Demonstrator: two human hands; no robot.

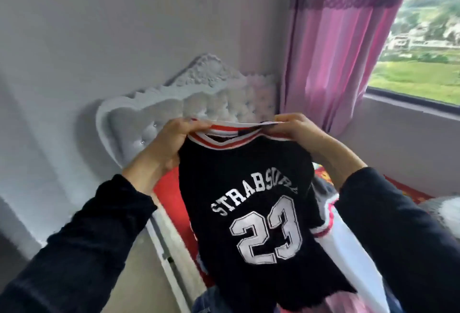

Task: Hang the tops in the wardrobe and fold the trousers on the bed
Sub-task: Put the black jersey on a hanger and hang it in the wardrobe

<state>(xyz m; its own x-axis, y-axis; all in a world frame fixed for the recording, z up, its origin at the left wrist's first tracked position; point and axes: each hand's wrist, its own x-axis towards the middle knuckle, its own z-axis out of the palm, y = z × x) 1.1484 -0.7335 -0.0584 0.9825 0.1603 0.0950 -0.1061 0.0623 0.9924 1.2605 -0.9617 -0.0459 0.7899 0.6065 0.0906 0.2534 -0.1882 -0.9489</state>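
Observation:
A black jersey top [251, 203] with a red-and-white striped collar, white lettering and the number 23 hangs in front of me over the bed. My left hand [171, 138] grips the collar at its left side. My right hand [298, 128] pinches the collar at its right side. Both hands hold the top up by the neck opening, and its hem hangs down near the bottom of the view. No hanger or wardrobe shows.
The bed [171, 195] has a red sheet and a white tufted headboard [154, 113] against the wall. More clothes [348, 250], white and pink among them, lie on the bed behind the top. A pink curtain [336, 51] and a window [428, 39] stand at the right.

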